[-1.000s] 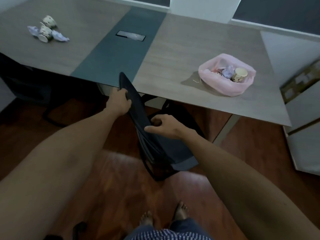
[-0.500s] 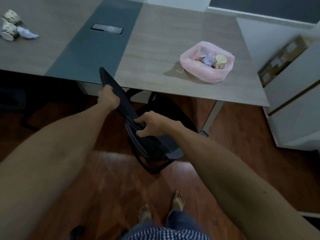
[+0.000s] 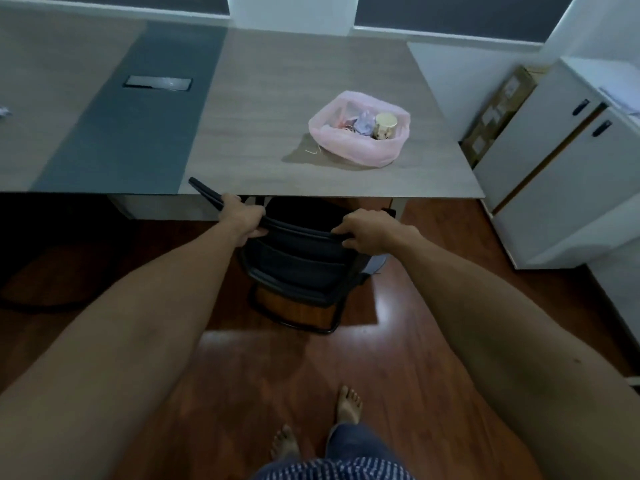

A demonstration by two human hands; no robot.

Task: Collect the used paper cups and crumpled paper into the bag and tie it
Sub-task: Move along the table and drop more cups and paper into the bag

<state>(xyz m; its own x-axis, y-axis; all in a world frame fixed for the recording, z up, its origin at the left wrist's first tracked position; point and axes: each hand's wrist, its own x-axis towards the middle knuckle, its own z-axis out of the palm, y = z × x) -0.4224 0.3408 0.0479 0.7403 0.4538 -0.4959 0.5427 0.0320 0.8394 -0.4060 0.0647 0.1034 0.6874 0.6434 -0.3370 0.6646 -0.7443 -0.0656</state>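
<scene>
Two hands [image 3: 244,220] on one chair [image 3: 301,261]

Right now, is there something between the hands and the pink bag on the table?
Yes. Both the left hand and the right hand grip the backrest of a black chair, which stands at the near table edge. The pink bag sits beyond it on the tabletop, open, with nothing else visible around it.

Tabletop [image 3: 277,98] is showing matt wood-grain laminate with a flat grey strip [image 3: 138,116]; pink bag [image 3: 360,150] is looking like thin soft plastic; floor [image 3: 346,358] is reflecting glossy brown wood.
</scene>
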